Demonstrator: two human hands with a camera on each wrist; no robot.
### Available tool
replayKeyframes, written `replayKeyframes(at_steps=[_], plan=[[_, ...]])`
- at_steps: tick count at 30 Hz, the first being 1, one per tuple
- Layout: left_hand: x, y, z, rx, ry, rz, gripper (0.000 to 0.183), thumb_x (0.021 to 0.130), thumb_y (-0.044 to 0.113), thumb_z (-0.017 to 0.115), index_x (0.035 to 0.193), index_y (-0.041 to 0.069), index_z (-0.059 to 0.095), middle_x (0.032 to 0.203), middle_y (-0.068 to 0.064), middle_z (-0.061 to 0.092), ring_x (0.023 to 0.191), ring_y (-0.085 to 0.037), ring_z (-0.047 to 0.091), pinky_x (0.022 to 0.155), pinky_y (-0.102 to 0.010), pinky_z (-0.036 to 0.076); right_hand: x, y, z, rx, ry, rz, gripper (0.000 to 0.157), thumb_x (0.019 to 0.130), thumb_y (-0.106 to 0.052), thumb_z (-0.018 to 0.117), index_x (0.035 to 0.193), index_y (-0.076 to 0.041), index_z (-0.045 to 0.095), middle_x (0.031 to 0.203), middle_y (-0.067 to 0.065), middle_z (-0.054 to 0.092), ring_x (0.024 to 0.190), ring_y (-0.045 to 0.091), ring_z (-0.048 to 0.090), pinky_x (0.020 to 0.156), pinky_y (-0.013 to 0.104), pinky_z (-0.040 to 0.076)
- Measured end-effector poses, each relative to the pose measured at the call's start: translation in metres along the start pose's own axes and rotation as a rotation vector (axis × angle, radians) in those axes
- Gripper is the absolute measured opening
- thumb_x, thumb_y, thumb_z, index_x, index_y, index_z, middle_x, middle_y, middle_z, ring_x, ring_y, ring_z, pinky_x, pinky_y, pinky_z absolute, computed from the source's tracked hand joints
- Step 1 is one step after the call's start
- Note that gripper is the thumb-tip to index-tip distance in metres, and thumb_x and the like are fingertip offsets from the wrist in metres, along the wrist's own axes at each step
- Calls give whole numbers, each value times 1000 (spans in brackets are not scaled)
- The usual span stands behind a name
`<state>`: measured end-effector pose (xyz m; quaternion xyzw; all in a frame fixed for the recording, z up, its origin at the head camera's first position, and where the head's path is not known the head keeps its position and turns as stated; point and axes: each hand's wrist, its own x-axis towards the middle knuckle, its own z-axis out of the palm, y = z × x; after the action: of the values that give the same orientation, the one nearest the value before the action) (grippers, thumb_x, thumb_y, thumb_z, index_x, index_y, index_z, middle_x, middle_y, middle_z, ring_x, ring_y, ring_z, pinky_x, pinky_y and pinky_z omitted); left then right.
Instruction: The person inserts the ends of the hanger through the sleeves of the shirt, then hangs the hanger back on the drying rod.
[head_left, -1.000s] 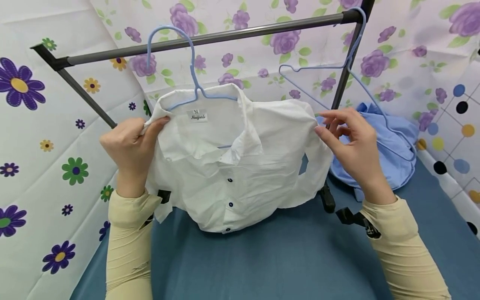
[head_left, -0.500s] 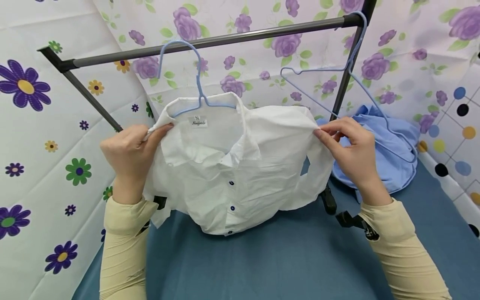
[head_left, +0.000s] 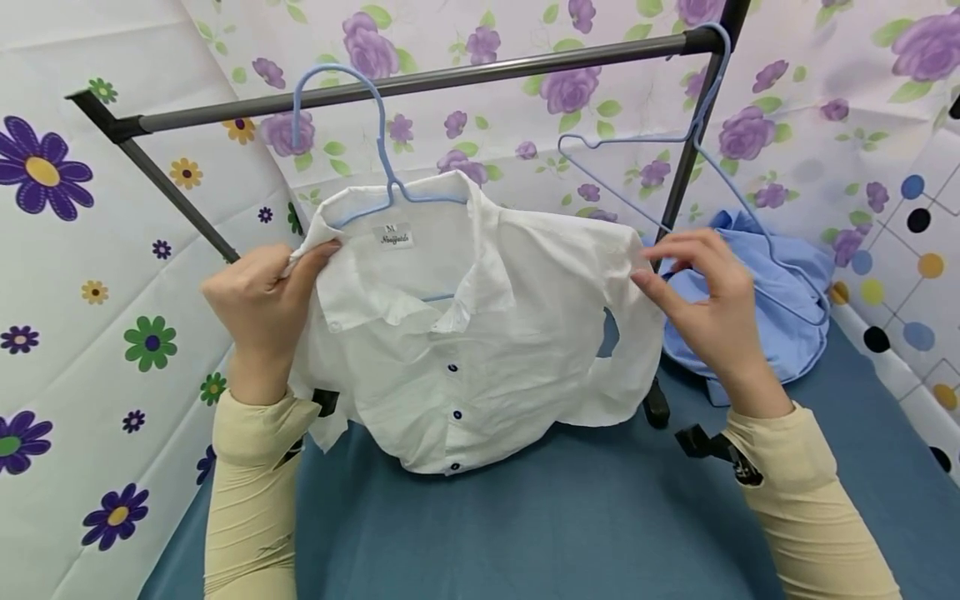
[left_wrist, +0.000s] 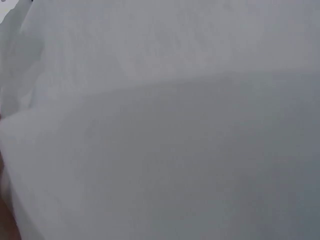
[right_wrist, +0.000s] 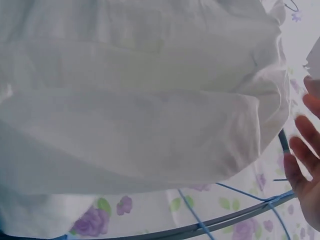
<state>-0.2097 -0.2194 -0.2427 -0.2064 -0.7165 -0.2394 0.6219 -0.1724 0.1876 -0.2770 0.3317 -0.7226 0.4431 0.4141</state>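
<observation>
A white button-up shirt (head_left: 517, 358) is on a light blue hanger (head_left: 386, 158), whose hook overlaps the dark rail in the head view; whether it bears on the rail I cannot tell. My left hand (head_left: 262, 321) grips the shirt beside its collar, thumb in front, other fingers curled behind the cloth. At the opposite shoulder, my right hand (head_left: 712, 304) is raised with thumb and fingers parted. The right wrist view shows those fingers (right_wrist: 302, 150) apart from the cloth. White fabric (left_wrist: 165, 150) fills nearly all of the left wrist view.
The dark metal rack rail (head_left: 465, 77) spans the back. A second blue hanger (head_left: 701, 125) hangs at its right end. Behind my right hand lies a bundled light blue garment (head_left: 787, 325). Blue-grey cloth (head_left: 517, 533) covers the surface below; flowered curtains stand behind.
My right thumb and fingers closed on the shirt's shoulder half a second ago and have now parted from it. The hanger hook dipped right, then moved back left. The left hand keeps its grip.
</observation>
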Motion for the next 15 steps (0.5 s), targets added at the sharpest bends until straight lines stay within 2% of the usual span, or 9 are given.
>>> replayKeyframes(at_steps=[3,7,9,11,15], plan=[[0,2,3,-42,2,28,67,75,47,74,46,16,21,48,-1,17,44,-17,11,46,-25,8,7,-4,0,-62,-26,12,51,88,-37,64,116,4,58,115,22,53,105,26,47,83,30,37],[-1,9,9,-81,-16,70,67,76,50,72,47,17,21,49,0,17,44,-17,12,46,-27,9,14,-8,5,-63,-165,38,61,90,-39,60,134,0,45,132,19,42,114,31,42,87,40,37],[-3,14,13,-87,-28,92,67,76,52,70,47,18,21,49,1,17,44,-16,13,45,-28,9,14,-9,8,-33,-224,57,59,90,-34,61,136,-2,42,135,16,40,112,31,45,85,43,39],[-5,19,16,-87,-38,112,66,76,53,69,47,18,21,48,1,17,44,-15,12,44,-30,9,12,-7,12,-13,-269,65,55,89,-26,64,136,-4,44,133,13,43,109,29,48,83,41,42],[-11,25,20,-85,-53,140,66,76,53,69,48,17,21,47,2,17,43,-13,11,43,-31,10,1,9,18,-8,-336,64,37,86,-9,68,122,-12,61,115,0,61,90,13,58,72,25,45]])
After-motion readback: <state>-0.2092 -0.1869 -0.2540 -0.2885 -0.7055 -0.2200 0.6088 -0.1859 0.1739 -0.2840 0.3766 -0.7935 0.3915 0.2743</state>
